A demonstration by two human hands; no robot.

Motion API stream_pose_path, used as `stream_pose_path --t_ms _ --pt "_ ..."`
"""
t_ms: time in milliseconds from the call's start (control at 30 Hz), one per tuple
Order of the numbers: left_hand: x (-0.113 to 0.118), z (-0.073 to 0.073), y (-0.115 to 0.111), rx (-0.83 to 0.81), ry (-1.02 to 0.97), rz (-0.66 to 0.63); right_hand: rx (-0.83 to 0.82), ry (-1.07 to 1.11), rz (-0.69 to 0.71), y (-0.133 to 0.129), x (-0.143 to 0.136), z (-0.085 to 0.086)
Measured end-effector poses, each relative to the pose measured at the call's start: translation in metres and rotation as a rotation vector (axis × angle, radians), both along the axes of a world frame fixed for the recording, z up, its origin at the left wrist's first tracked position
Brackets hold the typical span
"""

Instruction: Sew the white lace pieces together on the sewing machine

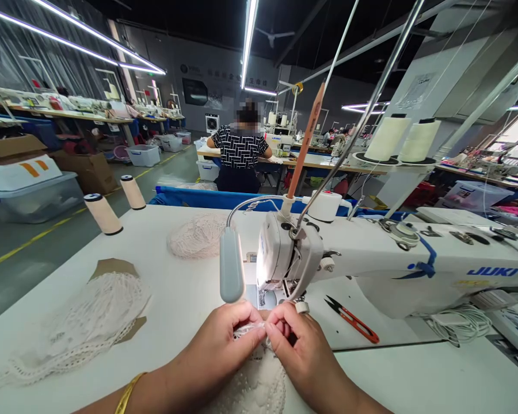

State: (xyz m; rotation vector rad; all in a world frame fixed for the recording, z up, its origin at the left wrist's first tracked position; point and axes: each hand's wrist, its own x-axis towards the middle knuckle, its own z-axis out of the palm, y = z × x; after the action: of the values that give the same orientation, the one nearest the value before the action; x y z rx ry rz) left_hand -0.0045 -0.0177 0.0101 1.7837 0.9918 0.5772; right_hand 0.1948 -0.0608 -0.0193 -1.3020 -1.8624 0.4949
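Note:
Both my hands meet just in front of the sewing machine's needle area. Between thumb and fingers, my left hand [228, 339] pinches the edge of a cream lace fabric [254, 385]. My right hand [300, 345] pinches the same lace right beside it, the thumbs almost touching. The rest of the lace hangs down toward me below the hands. Close ahead stands the white sewing machine [358, 247], its presser foot [265, 297] lit by a lamp [232, 264]. My fingers hide the exact edge being held.
Thread snips [353, 320] with orange handles lie right of the needle. A lace pile [198, 236] and a lace piece on brown card [90, 310] lie left. Two thread cones [103, 214] stand at the table's far left edge. A person [240, 149] sits ahead, facing away.

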Motion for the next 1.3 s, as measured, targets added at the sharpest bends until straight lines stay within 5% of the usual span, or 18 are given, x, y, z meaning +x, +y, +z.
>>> stream_pose_path --t_ms 267,467,633,933,1300 --pt "0.009 -0.01 0.013 0.399 0.471 -0.001 0.04 -0.24 -0.116 0.014 -0.006 -0.004" --pt "0.005 -0.03 0.015 0.678 0.302 0.121 0.08 -0.291 -0.175 0.017 -0.006 -0.007" --pt "0.003 -0.032 0.018 1.04 0.333 -0.041 0.068 -0.284 -0.091 0.015 0.0 -0.007" --pt "-0.005 -0.027 0.011 1.213 0.273 -0.135 0.097 -0.389 0.117 0.011 0.013 -0.007" --pt "-0.01 -0.026 0.023 1.238 0.277 -0.143 0.194 -0.424 0.028 0.013 0.012 -0.007"
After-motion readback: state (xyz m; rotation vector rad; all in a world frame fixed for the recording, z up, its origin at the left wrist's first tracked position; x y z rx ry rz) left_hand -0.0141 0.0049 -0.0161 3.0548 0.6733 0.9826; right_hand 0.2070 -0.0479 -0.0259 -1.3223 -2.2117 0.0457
